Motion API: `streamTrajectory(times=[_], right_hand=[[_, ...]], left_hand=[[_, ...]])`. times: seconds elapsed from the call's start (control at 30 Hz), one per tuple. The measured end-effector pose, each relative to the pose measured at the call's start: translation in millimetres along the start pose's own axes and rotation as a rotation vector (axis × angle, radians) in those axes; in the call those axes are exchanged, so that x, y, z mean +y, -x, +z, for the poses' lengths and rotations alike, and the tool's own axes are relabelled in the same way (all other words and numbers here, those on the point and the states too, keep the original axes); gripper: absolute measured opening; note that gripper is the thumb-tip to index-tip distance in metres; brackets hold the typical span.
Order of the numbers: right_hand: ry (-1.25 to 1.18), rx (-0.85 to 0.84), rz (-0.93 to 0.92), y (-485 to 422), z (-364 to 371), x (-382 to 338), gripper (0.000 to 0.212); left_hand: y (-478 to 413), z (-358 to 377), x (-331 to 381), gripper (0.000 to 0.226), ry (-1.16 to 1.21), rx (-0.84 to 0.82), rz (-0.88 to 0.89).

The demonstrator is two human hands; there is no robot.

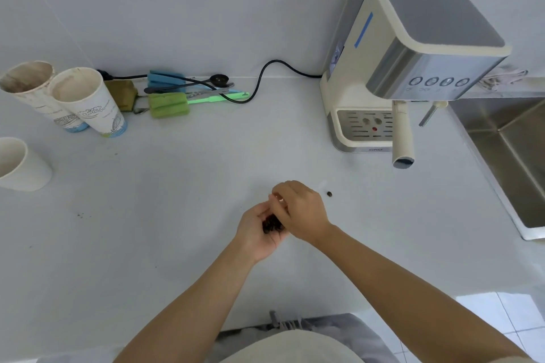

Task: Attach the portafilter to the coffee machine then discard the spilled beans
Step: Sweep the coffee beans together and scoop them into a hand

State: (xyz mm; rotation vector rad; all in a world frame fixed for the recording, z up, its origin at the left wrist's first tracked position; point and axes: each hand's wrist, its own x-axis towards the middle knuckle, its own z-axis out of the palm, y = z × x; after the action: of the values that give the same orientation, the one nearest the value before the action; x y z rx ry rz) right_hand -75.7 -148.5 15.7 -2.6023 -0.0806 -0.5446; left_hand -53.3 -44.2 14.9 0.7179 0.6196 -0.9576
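Left grip (pixel 256 233) cupping beans (pixel 270 224), right grip (pixel 302 212) curled above, hold unclear, stray bean (pixel 329 193) beside

Coffee machine (pixel 413 53) back right, paper cups (pixel 85 100) back left, sink (pixel 513 156) right of machine

Left hand (pixel 256 234) and right hand (pixel 302 212) meet before the body, one above the other.
The left hand lies palm up, fingers curled round small dark coffee beans (pixel 271 224); the right hand arches palm down over it, fingertips (pixel 280 190) bunched, their hold hidden.
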Motion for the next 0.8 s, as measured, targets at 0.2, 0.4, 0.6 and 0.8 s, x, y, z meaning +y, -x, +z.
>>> streamTrajectory(times=[0.2, 0.4, 0.6, 0.8], right_hand=[[0.045, -0.285, 0.511, -5.3, -31.2, 50.0, 0.028], [0.136, -0.592, 0.655, 4.7, -37.4, 85.1, 0.035], [0.235, -0.650, 0.555, 5.0, -27.3, 86.2, 0.019], [0.308, -0.679, 0.521, 6.8, -25.2, 85.7, 0.010]], left_hand=[[-8.8, 8.4, 0.1, 0.042, -0.075, -0.012, -0.067], [-15.7, 10.5, -4.6, 0.042, -0.093, -0.017, -0.102], [-18.2, 9.3, -6.9, 0.043, -0.104, 0.007, -0.111], [-15.6, 10.1, -5.0, 0.044, -0.105, 0.017, -0.113]])
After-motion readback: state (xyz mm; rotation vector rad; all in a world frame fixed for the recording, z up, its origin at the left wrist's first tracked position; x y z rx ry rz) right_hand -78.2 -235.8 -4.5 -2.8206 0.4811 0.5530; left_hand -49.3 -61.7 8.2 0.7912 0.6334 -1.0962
